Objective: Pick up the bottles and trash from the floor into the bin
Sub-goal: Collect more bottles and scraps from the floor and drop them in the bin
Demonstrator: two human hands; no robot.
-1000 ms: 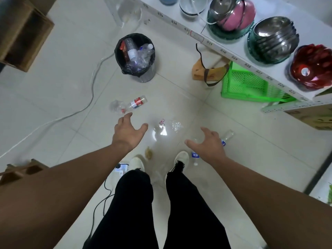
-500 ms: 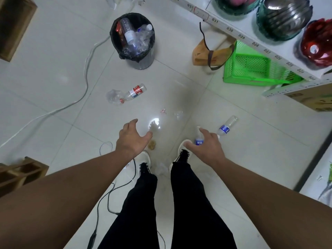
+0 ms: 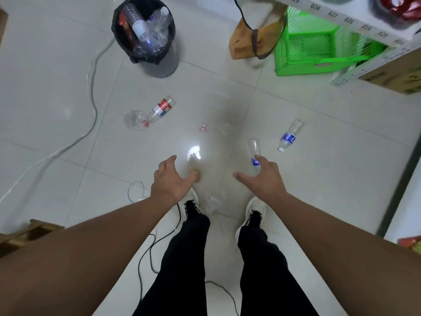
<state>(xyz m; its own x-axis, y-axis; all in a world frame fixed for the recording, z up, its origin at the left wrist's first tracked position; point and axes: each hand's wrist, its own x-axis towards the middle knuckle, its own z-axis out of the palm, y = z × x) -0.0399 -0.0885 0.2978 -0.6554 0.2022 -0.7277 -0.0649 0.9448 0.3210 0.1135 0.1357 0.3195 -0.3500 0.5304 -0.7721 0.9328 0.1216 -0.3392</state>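
Now, both hands reach down, spread and empty, over the littered floor.

At lower centre the left hand (image 3: 169, 181) and right hand (image 3: 262, 179) hang with fingers splayed; a clear bottle (image 3: 254, 148) lies just beyond the right hand, so best to close around its middle. Further off lie a blue-labelled bottle (image 3: 290, 135), a red-labelled bottle (image 3: 160, 108) and, at upper left, the nearly full bin (image 3: 145, 35).

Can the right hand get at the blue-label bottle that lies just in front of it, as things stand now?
Probably yes. The right hand is open and empty, and the near blue-label bottle lies on bare floor just beyond its fingers. Nothing blocks the way, though the person likely must bend lower.
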